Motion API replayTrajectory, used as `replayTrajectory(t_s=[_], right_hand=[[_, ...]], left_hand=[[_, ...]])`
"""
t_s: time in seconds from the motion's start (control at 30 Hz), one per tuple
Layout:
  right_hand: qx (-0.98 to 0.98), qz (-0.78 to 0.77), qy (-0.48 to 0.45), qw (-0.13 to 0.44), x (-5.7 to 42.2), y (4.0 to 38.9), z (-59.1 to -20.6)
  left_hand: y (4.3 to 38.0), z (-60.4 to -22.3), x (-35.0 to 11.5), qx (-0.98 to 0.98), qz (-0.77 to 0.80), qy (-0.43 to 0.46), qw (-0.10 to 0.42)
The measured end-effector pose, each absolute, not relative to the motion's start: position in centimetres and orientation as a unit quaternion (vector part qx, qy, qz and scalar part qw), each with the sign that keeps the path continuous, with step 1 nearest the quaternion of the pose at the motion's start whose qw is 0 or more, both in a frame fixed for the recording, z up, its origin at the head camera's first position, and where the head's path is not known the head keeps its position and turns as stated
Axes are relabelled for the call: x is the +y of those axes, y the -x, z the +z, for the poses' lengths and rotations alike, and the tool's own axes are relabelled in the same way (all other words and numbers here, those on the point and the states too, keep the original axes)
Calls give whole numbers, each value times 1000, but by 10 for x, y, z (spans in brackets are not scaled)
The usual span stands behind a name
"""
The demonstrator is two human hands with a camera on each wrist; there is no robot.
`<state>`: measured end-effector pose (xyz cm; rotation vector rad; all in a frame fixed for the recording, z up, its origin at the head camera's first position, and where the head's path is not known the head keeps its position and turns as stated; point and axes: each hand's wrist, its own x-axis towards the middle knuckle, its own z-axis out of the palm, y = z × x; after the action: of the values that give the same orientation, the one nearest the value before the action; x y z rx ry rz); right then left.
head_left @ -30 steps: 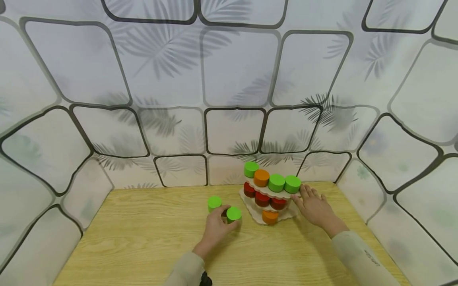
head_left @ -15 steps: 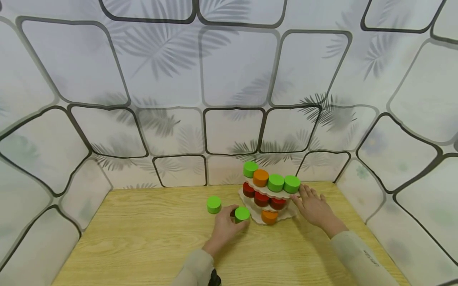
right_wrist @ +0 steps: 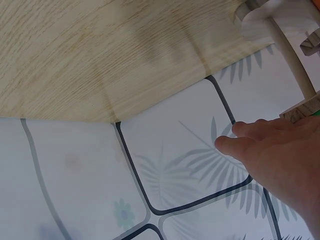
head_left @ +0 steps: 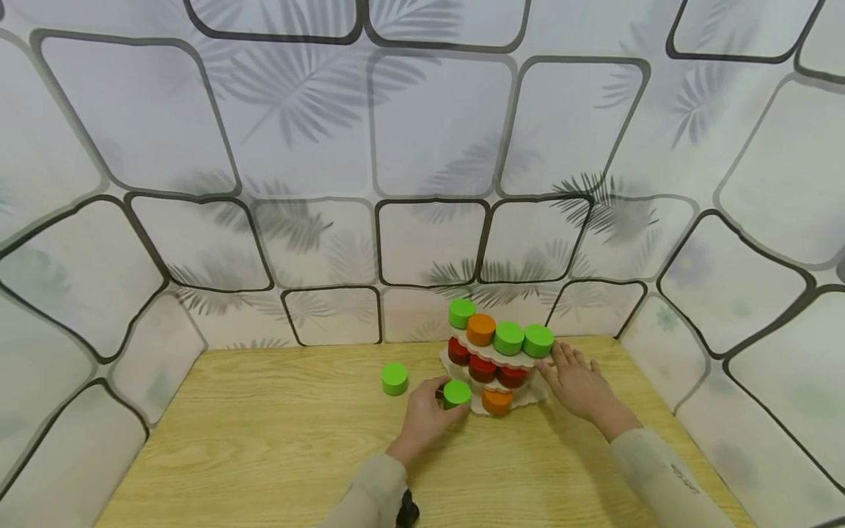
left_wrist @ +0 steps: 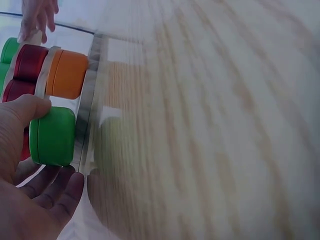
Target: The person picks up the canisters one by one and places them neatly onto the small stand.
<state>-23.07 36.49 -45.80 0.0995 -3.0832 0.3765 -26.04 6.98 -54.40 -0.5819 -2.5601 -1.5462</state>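
Observation:
My left hand (head_left: pixel 428 419) pinches a small round green tin (head_left: pixel 457 393) between thumb and fingers, at the front left edge of a tiered white stand (head_left: pixel 528 397). The left wrist view shows this green tin (left_wrist: pixel 54 136) close over the stand's base, beside an orange tin (left_wrist: pixel 69 74). On the upper tier sit several green tins (head_left: pixel 509 338) and an orange one (head_left: pixel 481 330). Dark red tins (head_left: pixel 483 369) fill the level below, with an orange tin (head_left: pixel 497 401) lowest. With extended fingers, my right hand (head_left: pixel 583 385) touches the upper tier's right edge.
Another green tin (head_left: pixel 394 378) stands alone on the wooden table (head_left: pixel 277 425), left of my left hand. Patterned cloth walls (head_left: pixel 330 242) enclose the table at the back and both sides. The stand is close to the back wall.
My left hand has carried the green tin rightward, away from the lone green tin and up to the stand. The right hand stays at the upper tier's edge.

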Motion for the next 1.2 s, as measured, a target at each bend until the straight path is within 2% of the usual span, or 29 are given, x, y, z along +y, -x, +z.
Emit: replayTrajectory(t_s=[0.13, 0.43, 0.93, 1.2], right_hand=[[-992, 123, -32, 17, 364, 231, -458], [-992, 121, -29, 16, 366, 232, -460], [-991, 128, -30, 14, 366, 233, -461], [-990, 136, -27, 15, 365, 232, -461]], left_hand=[[262, -542, 73, -843, -503, 189, 34], [266, -545, 81, -858, -467, 205, 64], [265, -544, 91, -852, -490, 179, 51], [262, -544, 91, -847, -492, 187, 71]])
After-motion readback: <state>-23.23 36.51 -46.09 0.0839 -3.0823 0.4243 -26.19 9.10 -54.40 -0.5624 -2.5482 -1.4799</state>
